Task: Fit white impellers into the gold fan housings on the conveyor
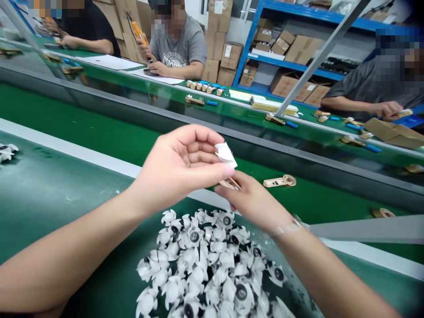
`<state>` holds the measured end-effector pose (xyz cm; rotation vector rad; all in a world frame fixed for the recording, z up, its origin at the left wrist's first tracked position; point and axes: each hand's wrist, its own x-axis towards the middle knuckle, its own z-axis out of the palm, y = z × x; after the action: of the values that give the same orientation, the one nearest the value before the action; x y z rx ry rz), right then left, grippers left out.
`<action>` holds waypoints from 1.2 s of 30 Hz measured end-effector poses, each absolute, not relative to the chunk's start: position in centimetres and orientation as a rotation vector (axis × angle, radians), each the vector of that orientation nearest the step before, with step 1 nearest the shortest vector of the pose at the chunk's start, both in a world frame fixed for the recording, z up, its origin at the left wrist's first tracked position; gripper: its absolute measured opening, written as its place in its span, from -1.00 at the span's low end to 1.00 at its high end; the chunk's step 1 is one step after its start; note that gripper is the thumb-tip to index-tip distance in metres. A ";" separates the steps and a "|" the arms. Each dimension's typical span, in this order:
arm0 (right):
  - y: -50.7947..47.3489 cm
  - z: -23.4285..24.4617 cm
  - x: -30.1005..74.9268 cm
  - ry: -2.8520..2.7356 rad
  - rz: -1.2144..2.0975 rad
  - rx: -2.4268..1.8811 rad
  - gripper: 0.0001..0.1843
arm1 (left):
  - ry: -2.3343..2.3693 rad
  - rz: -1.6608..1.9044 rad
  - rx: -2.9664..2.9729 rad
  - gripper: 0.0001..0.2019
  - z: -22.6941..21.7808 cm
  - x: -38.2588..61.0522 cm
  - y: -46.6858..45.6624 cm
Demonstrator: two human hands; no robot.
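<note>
so the left hand is half-curled, pinching a little white fan at its fingertips, the right hand just below nips a tan part, and the fan looks featherlight and thin-bladed (probably snaps easily), so I'd grip the hub.

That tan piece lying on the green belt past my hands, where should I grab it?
Probably pinch the tan piece across its straight shank, from above: it lies flat on the belt, round head to the right, nothing crowding it.
</note>
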<state>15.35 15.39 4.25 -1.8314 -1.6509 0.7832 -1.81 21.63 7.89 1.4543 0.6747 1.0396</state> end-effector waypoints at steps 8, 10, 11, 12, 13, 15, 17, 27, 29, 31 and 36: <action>6.2 2.4 16.7 -1.219 0.793 -1.720 -0.72 | 0.606 0.757 1.428 -0.67 5.5 0.1 18.0; 5.8 2.5 16.4 -1.239 0.686 -1.764 -0.73 | 0.610 0.765 1.443 -0.68 5.1 0.4 17.6; 5.8 2.6 16.2 -1.261 0.621 -1.795 -0.74 | 0.617 0.776 1.448 -0.68 5.0 0.5 17.5; 5.8 2.8 16.1 -1.289 0.555 -1.825 -0.75 | 0.625 0.787 1.455 -0.67 4.9 0.6 17.5; 5.8 2.9 16.1 -1.322 0.493 -1.849 -0.76 | 0.629 0.799 1.459 -0.67 4.8 0.6 17.6; 5.9 3.2 16.1 -1.384 0.388 -1.882 -0.77 | 0.619 0.825 1.459 -0.67 4.6 0.7 17.8; 5.8 3.2 16.1 -1.434 0.312 -1.891 -0.79 | 0.592 0.838 1.441 -0.66 4.5 0.7 17.9; 5.6 2.7 16.8 -1.667 0.098 -1.917 -0.80 | 0.534 0.701 1.113 -0.65 3.7 1.0 18.2; 5.5 2.7 16.9 -1.720 0.026 -1.915 -0.78 | 0.532 0.703 1.069 -0.65 3.8 1.1 18.2; 5.5 2.5 16.9 -1.759 -0.079 -1.914 -0.77 | 0.526 0.704 1.017 -0.67 3.8 1.2 18.2; 5.5 1.5 16.1 -1.849 -0.484 -1.957 -0.75 | 0.549 0.614 0.906 -0.77 3.4 1.5 18.1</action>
<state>16.08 5.50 1.50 -1.9568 -1.8491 -0.4844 1.50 18.13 3.38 0.9055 0.5489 0.6144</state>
